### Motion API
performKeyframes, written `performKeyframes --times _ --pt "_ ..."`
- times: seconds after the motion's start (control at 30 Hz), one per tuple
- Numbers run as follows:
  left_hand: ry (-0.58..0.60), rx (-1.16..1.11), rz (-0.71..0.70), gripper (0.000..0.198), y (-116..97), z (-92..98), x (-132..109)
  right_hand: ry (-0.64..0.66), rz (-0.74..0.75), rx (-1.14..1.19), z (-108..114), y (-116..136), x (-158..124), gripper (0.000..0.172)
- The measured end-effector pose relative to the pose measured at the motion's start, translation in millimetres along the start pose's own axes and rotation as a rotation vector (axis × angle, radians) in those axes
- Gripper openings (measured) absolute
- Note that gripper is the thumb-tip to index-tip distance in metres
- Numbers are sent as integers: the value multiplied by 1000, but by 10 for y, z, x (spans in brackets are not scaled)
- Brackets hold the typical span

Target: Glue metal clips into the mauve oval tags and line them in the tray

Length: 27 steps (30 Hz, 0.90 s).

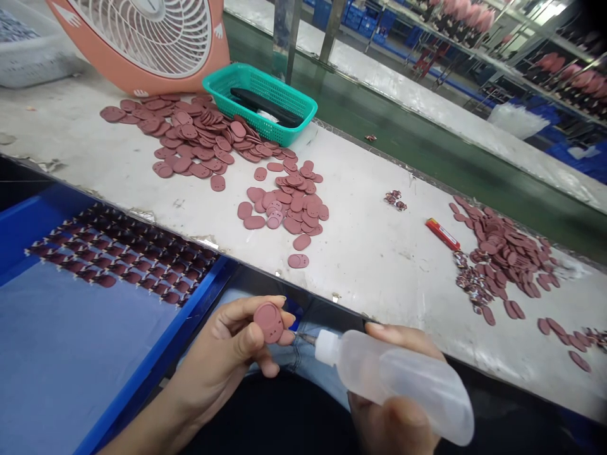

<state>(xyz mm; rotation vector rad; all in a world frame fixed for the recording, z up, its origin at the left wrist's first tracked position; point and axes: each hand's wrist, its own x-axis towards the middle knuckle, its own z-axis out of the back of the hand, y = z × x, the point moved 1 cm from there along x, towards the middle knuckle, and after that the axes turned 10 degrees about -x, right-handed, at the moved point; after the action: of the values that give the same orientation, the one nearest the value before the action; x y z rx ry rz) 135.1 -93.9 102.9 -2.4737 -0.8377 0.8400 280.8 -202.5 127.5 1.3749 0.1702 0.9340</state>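
At the lower centre of the frame, I am watching a reddish disc being pinched between the thumb and fingers of my left hand, its marked face showing. Just right of it, a thin nozzle is pointing towards the disc; whether its tip is touching a fingertip, I cannot tell. My right hand is grasping the cloudy plastic bottle behind that nozzle, tilting it nearly onto its side. Above the hands, a pale table is bearing loose discs mid-frame and a bigger heap at upper left, where a green basket and an orange fan are standing. At right, a red packet is lying beside another pile. At lower left, a blue tray is holding rows of dark pieces.
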Motion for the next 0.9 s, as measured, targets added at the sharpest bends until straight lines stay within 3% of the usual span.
performKeyframes --times 0.4,0.63,0.7,0.8,0.9 --pt "-12 8 -11 30 4 -48 -4 -33 -45 -39 -2 -32 -7 35" --pt "-177 8 -48 39 13 -156 -36 -22 -124 88 -34 -73 -19 31" --pt "-213 17 -48 42 12 -174 -32 -6 -192 213 -20 -104 -14 35" --pt "-292 33 -84 45 7 -146 -16 29 -433 489 13 -176 89 56" --pt "-331 41 -137 48 -5 22 40 21 -599 685 40 -287 372 64"
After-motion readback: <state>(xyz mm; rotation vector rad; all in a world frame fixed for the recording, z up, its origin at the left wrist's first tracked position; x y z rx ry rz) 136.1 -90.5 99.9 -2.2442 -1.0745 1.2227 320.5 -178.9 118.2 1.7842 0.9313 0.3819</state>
